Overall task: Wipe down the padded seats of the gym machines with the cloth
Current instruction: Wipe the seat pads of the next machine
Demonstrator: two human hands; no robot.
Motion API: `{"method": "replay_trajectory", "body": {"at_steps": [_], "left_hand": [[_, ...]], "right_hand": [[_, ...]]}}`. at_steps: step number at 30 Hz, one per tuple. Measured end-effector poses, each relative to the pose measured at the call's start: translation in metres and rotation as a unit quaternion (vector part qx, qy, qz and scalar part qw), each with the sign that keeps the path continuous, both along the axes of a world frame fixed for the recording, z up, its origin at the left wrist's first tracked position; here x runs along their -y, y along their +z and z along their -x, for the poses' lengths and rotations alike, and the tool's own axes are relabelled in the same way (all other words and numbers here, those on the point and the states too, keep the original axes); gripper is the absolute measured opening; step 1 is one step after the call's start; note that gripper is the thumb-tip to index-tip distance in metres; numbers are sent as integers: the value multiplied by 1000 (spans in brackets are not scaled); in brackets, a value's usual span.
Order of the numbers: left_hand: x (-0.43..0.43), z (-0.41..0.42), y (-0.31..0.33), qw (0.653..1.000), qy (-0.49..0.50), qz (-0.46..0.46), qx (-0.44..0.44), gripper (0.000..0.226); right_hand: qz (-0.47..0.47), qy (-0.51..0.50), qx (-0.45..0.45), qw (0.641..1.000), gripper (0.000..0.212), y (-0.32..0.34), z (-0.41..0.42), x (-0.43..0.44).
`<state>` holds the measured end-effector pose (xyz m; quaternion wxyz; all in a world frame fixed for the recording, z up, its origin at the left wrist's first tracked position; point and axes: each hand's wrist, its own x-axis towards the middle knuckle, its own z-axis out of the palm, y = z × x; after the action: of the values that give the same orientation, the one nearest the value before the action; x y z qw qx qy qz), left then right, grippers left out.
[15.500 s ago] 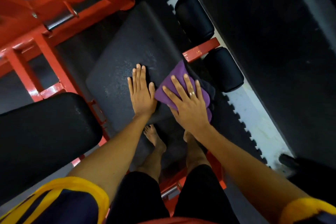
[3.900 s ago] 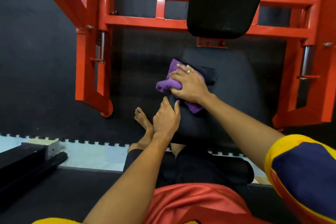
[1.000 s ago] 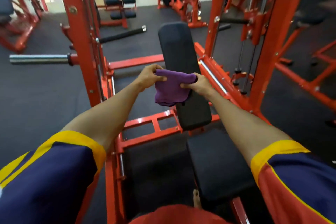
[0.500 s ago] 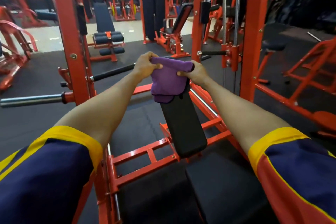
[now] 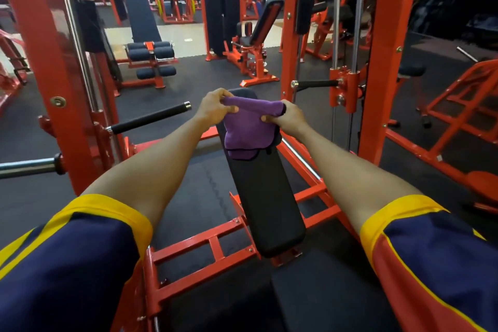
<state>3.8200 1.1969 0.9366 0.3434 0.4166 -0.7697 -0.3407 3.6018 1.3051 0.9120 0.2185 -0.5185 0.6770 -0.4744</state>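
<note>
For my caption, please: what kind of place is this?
A gym, most likely: red weight machines stand all around, a padded bench lies ahead, and rubber mats cover the floor.

I see a floor of dark interlocking rubber mats (image 5: pixel 204 75), and farther back a pale glossy tiled strip (image 5: pixel 186 35). Orange-red steel machine frames (image 5: pixel 29 62) stand all around, some with chrome guide rods (image 5: pixel 358 8). Behind them are a black padded sit-up bench with roller pads (image 5: pixel 142 21) and a tall black weight-stack machine (image 5: pixel 221 8). The far right corner is dark.
</note>
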Motion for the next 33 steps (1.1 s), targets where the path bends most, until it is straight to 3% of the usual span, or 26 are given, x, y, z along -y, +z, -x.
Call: {"method": "replay_trajectory", "body": {"at_steps": [5, 12, 23, 26, 33], "left_hand": [[52, 6, -33, 998, 21, -12, 52, 37], [149, 15, -84, 994, 16, -36, 102, 37], [263, 39, -129, 984, 14, -79, 158, 42], [283, 47, -143, 982, 18, -98, 161, 42], [322, 64, -168, 983, 133, -118, 33, 32]], "right_hand": [[-18, -8, 10, 1000, 36, -38, 8, 60], [-55, -10, 4, 998, 48, -98, 21, 150], [-100, -54, 20, 993, 54, -135, 38, 259], [-112, -50, -6, 992, 57, -141, 49, 283], [-99, -24, -181, 978, 56, -129, 49, 354]]}}
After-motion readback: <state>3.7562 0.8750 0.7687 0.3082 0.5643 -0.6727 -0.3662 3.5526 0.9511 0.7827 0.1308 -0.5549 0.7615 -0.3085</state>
